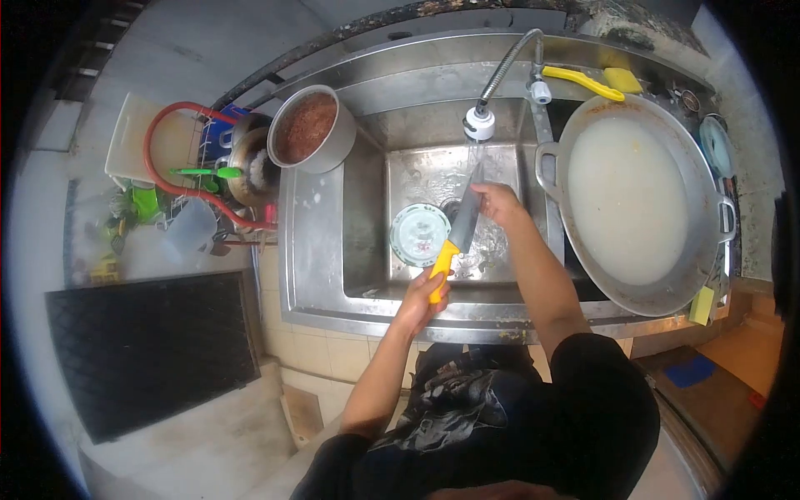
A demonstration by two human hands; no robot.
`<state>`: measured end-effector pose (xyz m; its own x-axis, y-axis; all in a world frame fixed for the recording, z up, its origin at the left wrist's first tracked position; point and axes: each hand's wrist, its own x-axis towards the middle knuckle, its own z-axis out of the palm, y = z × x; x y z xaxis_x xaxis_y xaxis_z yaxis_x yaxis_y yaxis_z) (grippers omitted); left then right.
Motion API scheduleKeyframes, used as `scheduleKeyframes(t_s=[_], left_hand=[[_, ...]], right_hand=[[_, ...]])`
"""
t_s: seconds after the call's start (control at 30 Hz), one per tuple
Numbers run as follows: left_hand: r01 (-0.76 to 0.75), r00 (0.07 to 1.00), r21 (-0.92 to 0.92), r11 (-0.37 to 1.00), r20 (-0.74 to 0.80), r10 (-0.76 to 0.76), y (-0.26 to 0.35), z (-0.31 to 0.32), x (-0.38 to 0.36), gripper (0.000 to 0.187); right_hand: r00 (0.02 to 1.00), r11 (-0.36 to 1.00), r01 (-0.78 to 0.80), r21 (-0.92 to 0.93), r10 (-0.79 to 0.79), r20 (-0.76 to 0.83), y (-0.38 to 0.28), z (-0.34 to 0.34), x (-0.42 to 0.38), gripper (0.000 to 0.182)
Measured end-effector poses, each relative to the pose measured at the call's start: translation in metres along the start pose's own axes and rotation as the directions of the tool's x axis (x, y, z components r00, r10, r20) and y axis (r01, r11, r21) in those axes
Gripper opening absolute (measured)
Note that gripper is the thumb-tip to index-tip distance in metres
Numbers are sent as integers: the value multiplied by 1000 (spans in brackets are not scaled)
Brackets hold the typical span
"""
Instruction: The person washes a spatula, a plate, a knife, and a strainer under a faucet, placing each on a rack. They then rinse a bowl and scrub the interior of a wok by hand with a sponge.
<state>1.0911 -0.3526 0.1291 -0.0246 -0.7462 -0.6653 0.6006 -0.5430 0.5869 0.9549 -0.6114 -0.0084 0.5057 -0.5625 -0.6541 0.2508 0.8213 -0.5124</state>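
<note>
I stand at a steel sink with water running from the flexible tap. My left hand grips the yellow handle of a large knife, whose blade points up under the stream. My right hand rests against the upper part of the blade, fingers on the steel. A round patterned plate lies in the basin just left of the knife.
A big wok full of cloudy water fills the right basin. A metal pot with reddish-brown contents stands on the left drainboard. A red hose, green utensils and a yellow brush lie around. A black mat covers the floor at left.
</note>
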Motion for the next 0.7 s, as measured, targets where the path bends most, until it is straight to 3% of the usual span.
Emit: scheduleKeyframes(t_s=[0.07,0.1,0.13,0.17,0.2,0.27,0.3,0.33,0.37,0.4,0.43,0.47,0.57,0.67,0.7], left_hand=[[-21,1000,20,1000,-1,21,-3,-2,-2,36],[-25,1000,16,1000,-5,26,-6,-2,0,36],[-65,997,102,993,-33,69,-8,-2,6,36],[-101,992,187,977,-58,114,-9,-1,12,37],[-108,991,178,978,-60,120,-12,0,22,37],[-156,962,511,846,-117,248,-12,6,45,32],[-121,956,587,800,-148,253,-2,17,49,39],[-133,955,580,804,-141,260,-8,13,67,39],[-414,794,777,474,53,606,-21,2,94,47],[-553,514,833,22,320,796,-27,-1,111,56],[-518,606,849,108,275,746,-25,4,114,72],[-527,591,843,106,274,759,-22,9,118,72],[-294,726,954,52,188,662,-18,17,129,79],[-280,760,957,72,175,625,-18,14,122,85],[-265,741,961,82,149,655,-19,12,118,85]], right_hand=[[988,999,42,-1,-42,-151,3,-12,27,17],[988,999,39,-6,-39,-146,5,-9,33,17],[876,933,200,-298,-307,-373,8,-5,40,20],[655,766,254,-591,-586,-477,11,-3,45,24],[658,760,254,-599,-589,-469,8,2,40,24],[739,762,466,-449,-615,-276,-4,16,14,23],[736,754,469,-460,-622,-267,-12,29,0,23],[831,843,409,-350,-502,-240,-21,45,-17,22],[906,914,328,-240,-377,-195,-27,52,-26,21],[901,907,339,-252,-390,-191,-31,51,-25,21],[913,903,329,-278,-379,-149,-32,50,-19,24],[925,897,320,-306,-366,-104,-36,48,-13,26],[905,855,315,-412,-401,-140,-45,39,1,16],[888,830,340,-443,-438,-139,-48,25,12,8],[903,858,365,-361,-421,-86,-48,27,6,6]])
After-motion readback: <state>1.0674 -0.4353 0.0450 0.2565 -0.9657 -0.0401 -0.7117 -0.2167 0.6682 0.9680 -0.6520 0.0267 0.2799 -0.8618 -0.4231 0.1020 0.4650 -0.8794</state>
